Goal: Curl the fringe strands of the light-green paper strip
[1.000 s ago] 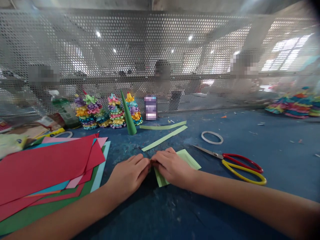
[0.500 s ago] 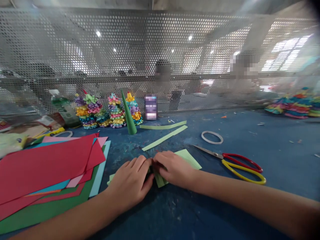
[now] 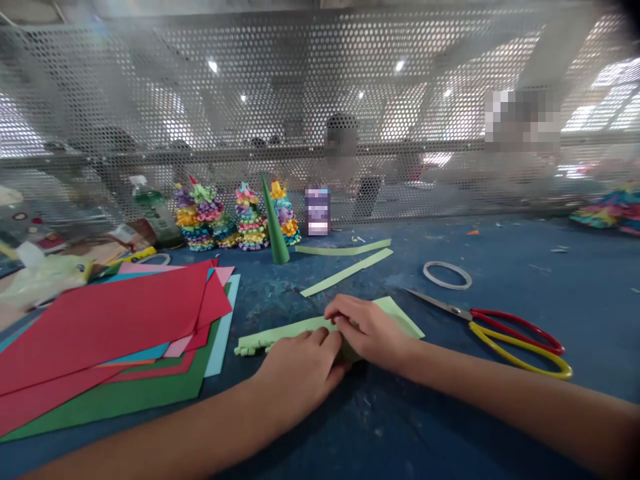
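A light green paper strip [image 3: 285, 330] lies across the blue table in front of me, its left part edged with small curled loops [image 3: 250, 347]. My left hand [image 3: 307, 367] is closed on the strip's near edge, fingers bent. Right beside it, my right hand [image 3: 367, 330] pinches the same paper, and the fingertips of both hands almost meet. The pinched spot itself is hidden under the fingers. Beyond my right hand the paper's wider, flat end [image 3: 400, 317] shows. Two loose light green strips [image 3: 347, 273] lie just past my hands.
Scissors [image 3: 463, 313] with red and yellow handles and a tape ring [image 3: 447, 275] lie at right. Coloured paper sheets [image 3: 120, 327] are stacked at left. A green paper cone [image 3: 276, 233], curled-paper trees [image 3: 250, 223], a phone [image 3: 317, 212] and a bottle [image 3: 157, 213] stand before a perforated metal screen [image 3: 280, 100].
The view has swung left, so things appear farther right. My left hand has shifted along the paper, uncovering the curled loops at its left end. Both hands stay on the paper.
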`<state>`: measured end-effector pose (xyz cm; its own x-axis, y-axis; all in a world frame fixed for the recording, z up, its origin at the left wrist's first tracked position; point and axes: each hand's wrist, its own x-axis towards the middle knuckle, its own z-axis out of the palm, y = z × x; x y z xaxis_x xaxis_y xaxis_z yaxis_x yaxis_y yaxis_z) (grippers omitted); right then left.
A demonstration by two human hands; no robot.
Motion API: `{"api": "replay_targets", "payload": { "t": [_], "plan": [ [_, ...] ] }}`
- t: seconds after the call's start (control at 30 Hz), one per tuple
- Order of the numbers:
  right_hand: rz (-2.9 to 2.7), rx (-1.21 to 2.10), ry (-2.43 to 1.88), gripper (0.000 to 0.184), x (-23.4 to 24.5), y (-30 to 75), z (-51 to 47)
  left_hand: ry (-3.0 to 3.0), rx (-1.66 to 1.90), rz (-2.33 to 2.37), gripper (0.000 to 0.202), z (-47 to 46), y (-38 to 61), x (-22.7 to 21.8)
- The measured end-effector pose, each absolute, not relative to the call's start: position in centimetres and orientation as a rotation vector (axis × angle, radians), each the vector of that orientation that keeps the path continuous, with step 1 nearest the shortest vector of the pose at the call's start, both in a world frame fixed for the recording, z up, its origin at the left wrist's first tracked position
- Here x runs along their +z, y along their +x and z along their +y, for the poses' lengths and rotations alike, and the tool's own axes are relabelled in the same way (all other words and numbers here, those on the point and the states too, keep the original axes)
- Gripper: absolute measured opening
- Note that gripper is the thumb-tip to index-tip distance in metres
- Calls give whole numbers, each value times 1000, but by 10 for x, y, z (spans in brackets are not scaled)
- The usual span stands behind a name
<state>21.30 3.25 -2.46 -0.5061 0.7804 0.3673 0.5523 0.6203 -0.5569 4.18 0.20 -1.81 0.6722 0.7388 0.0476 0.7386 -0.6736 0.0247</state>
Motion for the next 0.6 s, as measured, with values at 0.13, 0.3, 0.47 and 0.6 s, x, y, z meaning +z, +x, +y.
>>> {"api": "replay_targets", "payload": {
  "t": [0.13, 0.3, 0.47, 0.6],
  "plan": [
    [-2248, 490, -1042, 18, -24, 214, 33, 2874, 90, 1152, 25, 9, 37, -18],
    [-2253, 479, -1039, 19, -24, 215, 35, 2804, 161, 1143, 43, 11, 29, -18],
    [-2255, 468, -1019, 19, -23, 214, 33, 2800, 166, 1163, 29, 11, 30, -16],
    [-2263, 462, -1024, 19, -23, 214, 32, 2786, 98, 1112, 20, 14, 28, -15]
  ]
}}
